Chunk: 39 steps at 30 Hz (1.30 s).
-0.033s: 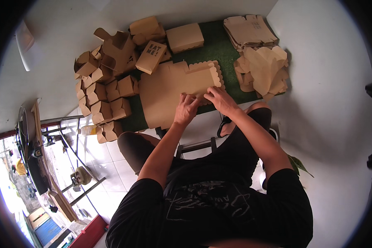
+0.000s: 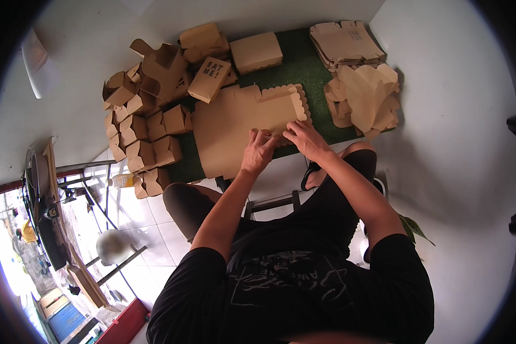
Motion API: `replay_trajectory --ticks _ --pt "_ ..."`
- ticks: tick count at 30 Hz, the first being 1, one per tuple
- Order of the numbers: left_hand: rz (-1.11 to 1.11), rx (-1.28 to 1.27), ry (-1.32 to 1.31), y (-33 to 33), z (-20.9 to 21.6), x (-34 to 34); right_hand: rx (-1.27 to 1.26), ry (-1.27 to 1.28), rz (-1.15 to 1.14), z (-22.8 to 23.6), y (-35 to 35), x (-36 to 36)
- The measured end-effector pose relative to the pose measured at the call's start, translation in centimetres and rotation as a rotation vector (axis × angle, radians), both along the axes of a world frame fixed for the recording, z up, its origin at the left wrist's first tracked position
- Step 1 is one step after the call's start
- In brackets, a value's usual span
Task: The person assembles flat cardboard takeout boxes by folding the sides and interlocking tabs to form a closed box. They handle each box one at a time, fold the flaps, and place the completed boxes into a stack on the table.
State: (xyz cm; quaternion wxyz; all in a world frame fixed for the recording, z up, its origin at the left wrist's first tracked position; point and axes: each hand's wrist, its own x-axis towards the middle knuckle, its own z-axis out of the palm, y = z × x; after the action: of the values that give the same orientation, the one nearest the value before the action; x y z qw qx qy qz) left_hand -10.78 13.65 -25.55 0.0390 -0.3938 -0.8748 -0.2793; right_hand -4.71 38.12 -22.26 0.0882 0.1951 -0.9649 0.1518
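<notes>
A brown cardboard box blank lies partly folded in front of me, with scalloped flaps standing along its far right side. The fingers of my left hand are bent and closed on its near edge. Close by on the right, my right hand pinches the same edge near the right corner, its fingertips almost meeting the left ones. The hands hide the part of the flap between them.
Small folded boxes crowd the left of the green table covering. A larger closed box and a printed box sit behind the blank. Flat blanks and brown paper sheets are piled at right, beside a wall.
My hands and the box blank look the same. Only the round object on the floor side at left now appears as a grey blur.
</notes>
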Motion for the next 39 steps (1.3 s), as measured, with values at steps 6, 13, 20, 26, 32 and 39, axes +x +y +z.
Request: replay_trajectory --ticks 6,13,20,26,32,39 --pt "-0.067 -0.013 0.119 -0.1 -1.1 -0.2 0.127 -0.072 0.075 -0.8 0.1 1.2" --pt "-0.097 -0.035 0.126 -0.9 -1.8 -0.2 0.492 -0.092 0.089 -2.1 -1.6 3.5" --pt "-0.022 -0.168 0.073 0.5 0.2 2.6 0.296 -0.269 -0.112 -1.9 -4.0 5.3" --pt "0.041 -0.359 -0.019 2.1 1.4 5.1 0.285 -0.340 -0.121 -1.8 -3.3 5.8" --pt "0.050 -0.408 -0.018 1.9 0.9 5.7 0.335 -0.332 -0.156 -2.4 -2.0 6.0" --pt "0.064 -0.394 0.003 2.0 0.8 5.6 0.431 -0.337 -0.172 -1.4 -1.9 6.0"
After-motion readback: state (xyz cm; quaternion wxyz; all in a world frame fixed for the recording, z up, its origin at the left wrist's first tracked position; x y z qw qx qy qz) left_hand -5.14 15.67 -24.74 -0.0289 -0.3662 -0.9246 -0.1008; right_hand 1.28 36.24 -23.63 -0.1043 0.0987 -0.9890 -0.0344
